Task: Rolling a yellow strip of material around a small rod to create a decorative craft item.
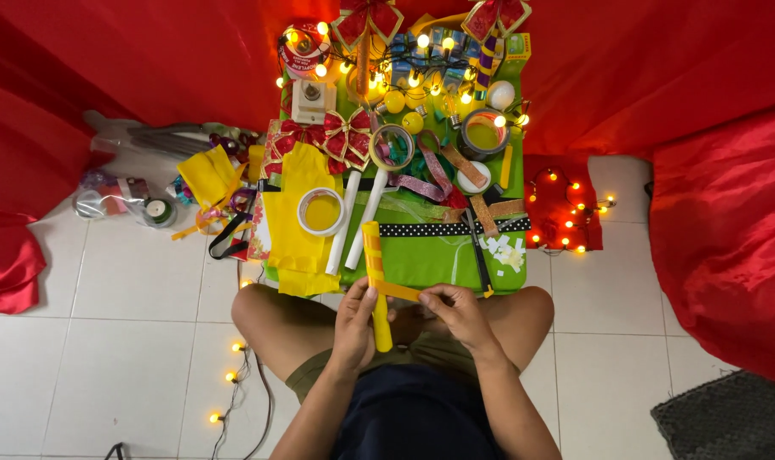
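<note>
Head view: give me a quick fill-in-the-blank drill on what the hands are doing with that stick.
1. The left hand grips a ____ stick that stands nearly upright.
2. The right hand pinches an orange ribbon that runs to the ____.
3. The green board lies in front of the person's ____.
4. A black ribbon with white ____ crosses the board.

Missing words: yellow; stick; knees; dots

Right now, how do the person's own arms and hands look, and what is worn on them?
Both forearms are bare: no sleeve reaches them in this view. The left hand and the right hand wear no gloves, and I see no ring, watch or bracelet, though small details are hard to tell. The fingers are uncovered. Lower down, the person wears olive shorts and a dark top.
</note>
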